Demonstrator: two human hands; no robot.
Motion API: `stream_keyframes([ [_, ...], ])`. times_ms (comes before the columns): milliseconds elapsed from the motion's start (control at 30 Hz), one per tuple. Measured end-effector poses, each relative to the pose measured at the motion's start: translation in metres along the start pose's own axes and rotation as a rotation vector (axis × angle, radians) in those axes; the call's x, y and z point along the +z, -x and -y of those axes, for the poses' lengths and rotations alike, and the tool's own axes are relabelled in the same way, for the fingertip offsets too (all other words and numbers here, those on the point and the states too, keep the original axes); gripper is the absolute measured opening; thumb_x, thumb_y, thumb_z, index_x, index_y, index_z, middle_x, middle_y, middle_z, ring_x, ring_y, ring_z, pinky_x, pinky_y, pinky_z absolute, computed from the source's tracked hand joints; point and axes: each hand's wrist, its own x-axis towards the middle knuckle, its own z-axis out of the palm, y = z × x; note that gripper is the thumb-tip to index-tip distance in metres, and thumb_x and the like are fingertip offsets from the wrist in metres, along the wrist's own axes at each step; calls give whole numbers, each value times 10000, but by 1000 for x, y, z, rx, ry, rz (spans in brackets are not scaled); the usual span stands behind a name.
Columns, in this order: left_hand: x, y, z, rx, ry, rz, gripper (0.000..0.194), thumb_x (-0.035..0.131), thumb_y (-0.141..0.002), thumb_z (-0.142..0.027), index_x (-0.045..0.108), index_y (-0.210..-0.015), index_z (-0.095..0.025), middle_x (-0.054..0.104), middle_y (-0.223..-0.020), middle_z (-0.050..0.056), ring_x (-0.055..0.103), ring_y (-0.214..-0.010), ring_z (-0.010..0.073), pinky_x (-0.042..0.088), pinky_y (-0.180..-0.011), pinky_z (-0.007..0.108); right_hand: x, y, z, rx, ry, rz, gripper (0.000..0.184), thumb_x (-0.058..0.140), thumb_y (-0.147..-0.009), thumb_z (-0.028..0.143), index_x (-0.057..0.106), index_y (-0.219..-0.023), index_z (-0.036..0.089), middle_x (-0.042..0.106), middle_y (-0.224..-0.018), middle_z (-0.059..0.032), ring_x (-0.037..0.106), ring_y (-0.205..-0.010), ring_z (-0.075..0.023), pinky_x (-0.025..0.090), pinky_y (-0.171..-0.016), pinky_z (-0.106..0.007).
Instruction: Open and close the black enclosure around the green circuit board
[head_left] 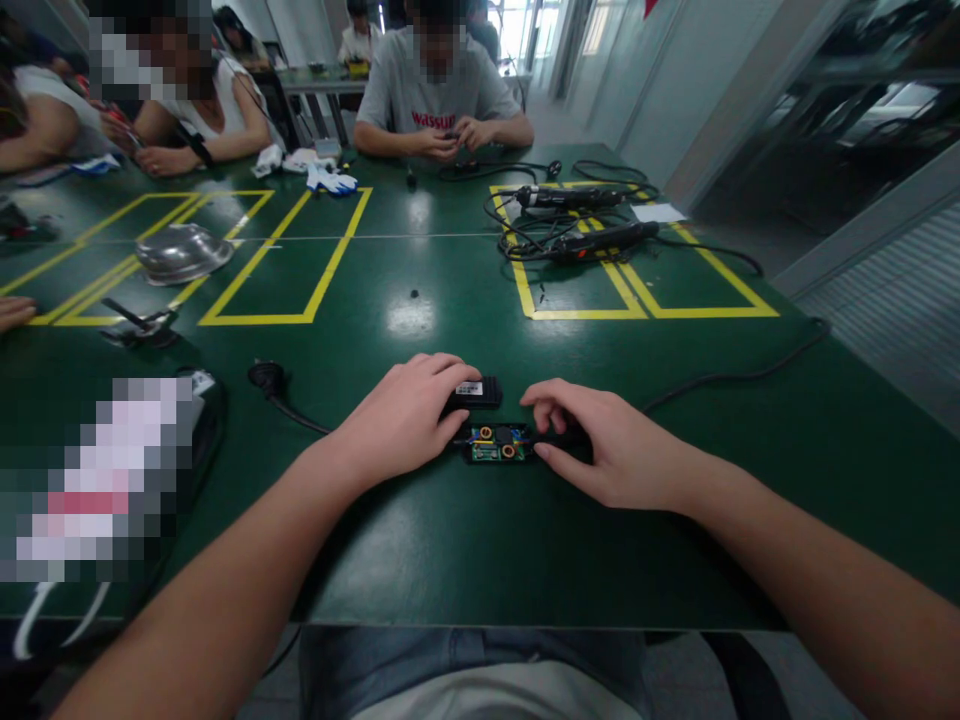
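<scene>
Circuit board [498,443] lay flat on the green table [420,560], between the two hands and fairly near the person's edge. Component side faced up, long axis ran left-right, short ends towards the hands, wires at both ends. The black cover [490,392] sat just beyond it, label up, long axis roughly the same way.

Left hand [401,415]: fingers reached over the cover's left part, thumb apart from them at the board's left end — couldn't tell if it pinched anything. Right hand [622,445]: fingers curled, moderate gap between thumb and forefinger, thumb tip by the board's right end; contact there unclear. Black cord [705,380] ran off to the right from behind that hand; plug [267,377] lay left, its lead going under the left forearm.

Handling, as judged: board likely light and stiff, with fragile coils and wire joints — best held by the long edges, off the parts, no tugging on wires. Cover looked like hard, light plastic, maybe a bit slippery; ribbed right end seemed the better hold. Cords probably bendy but springy enough to twist the board round.
</scene>
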Motion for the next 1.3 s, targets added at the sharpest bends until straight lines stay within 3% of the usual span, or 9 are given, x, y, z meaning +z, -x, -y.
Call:
stream_keyframes([
  [233, -13, 4, -14, 55, 119, -56, 344, 693, -974, -260, 716, -1309, -186, 772, -1207, 106, 714, -1134, 294, 578, -1058, 467, 0, 4, -2, -7, -9, -4, 593, 700, -895, 182, 472, -1439, 239, 700, -1096, -64, 665, -843, -227, 569, -786, -379],
  [367, -14, 8, -22, 145, 193, 27, 326, 724, -965, -248, 741, -1289, -214, 762, -1154, 80, 713, -1116, 272, 576, -1011, 413, -3, 4, 1, -30, -14, 7, 678, 743, -853, 180, 473, -1472, 232, 708, -1169, -86, 672, -878, -240, 575, -813, -388],
  [500, -9, 8, -23, 162, 169, 127, 334, 766, -958, -233, 764, -1291, -215, 754, -1161, 80, 714, -1109, 274, 569, -985, 404, -2, 1, 2, -30, 2, 13, 502, 785, -907, 251, 573, -1360, 212, 723, -1150, -91, 682, -897, -238, 564, -791, -369],
  [633, -9, 8, -24, 155, 151, 130, 301, 750, -984, -236, 778, -1283, -220, 756, -1134, 71, 717, -1073, 266, 565, -954, 398, 2, -1, 1, -42, -6, 18, 241, 782, -963, 265, 661, -1168, 225, 731, -1071, -64, 696, -900, -224, 550, -770, -339],
  [1300, -10, 8, -30, 199, 24, 113, 247, 755, -1001, -238, 774, -1240, -176, 763, -1109, 81, 705, -1007, 251, 564, -890, 385, 5, 0, 2, -39, 12, 0, 231, 810, -931, 225, 672, -1116, 223, 748, -1018, -52, 703, -882, -219, 537, -745, -325],
])
